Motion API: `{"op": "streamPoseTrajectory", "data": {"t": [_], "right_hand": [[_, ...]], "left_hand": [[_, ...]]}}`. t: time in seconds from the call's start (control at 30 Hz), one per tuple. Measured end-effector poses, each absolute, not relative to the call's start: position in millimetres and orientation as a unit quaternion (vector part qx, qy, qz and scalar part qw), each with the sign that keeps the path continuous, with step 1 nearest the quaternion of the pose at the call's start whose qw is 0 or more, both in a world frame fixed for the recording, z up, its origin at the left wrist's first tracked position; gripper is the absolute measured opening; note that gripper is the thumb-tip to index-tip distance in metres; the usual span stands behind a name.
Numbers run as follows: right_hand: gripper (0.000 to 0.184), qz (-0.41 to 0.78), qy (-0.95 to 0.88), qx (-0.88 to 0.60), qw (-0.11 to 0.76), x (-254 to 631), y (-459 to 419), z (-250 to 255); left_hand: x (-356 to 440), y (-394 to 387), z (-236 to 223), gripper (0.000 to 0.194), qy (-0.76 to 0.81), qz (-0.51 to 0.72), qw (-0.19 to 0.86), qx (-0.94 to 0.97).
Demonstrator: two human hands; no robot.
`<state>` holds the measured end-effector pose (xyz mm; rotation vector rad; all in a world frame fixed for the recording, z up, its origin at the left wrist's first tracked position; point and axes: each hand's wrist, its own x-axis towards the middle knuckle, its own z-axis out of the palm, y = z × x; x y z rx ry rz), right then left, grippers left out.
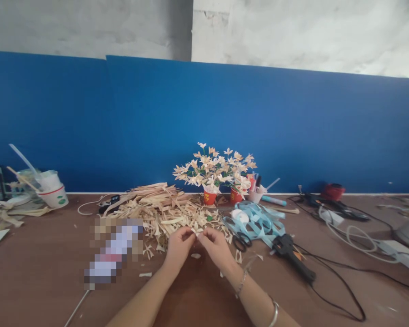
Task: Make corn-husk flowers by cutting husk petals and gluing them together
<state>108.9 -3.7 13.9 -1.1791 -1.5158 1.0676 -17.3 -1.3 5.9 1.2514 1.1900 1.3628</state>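
My left hand [180,244] and my right hand [215,245] meet above the table's middle, fingertips pinched close together. Between them is a small cream husk flower [197,230], with petals showing above the fingertips; the rest of it is hidden. Just beyond lies a heap of dried husk strips and cut pieces [163,211]. Behind the heap, cream flowers [214,165] on green stems stand in red paper cups [210,198]. Black-handled scissors [241,242] rest right of my right hand.
Light-blue ribbon [259,220] and a black glue gun [293,256] with its cord lie to the right. White cables and a power strip [402,256] are farther right. A blurred-out phone-like object [114,252] is at left, and a white cup [52,196] stands far left. A blue panel [139,122] closes the back.
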Motion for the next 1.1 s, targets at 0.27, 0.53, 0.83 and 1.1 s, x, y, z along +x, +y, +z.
{"op": "streamPoseTrajectory", "data": {"t": [0.27,0.53,0.83,1.1], "right_hand": [[0.024,0.449,-0.599,-0.458,0.479,108,-6,16],[0.023,0.451,-0.609,-0.445,0.478,109,-9,22],[0.026,0.465,-0.598,-0.441,0.482,110,-5,20],[0.016,0.411,-0.593,-0.458,0.519,113,-5,27]], "left_hand": [[-17,-2,2,0.011,0.495,0.543,0.434,0.521],[-17,-1,1,0.013,0.49,0.543,0.441,0.521],[-18,-1,-1,0.013,0.493,0.539,0.433,0.528],[-16,-3,3,0.011,0.487,0.538,0.43,0.537]]}}
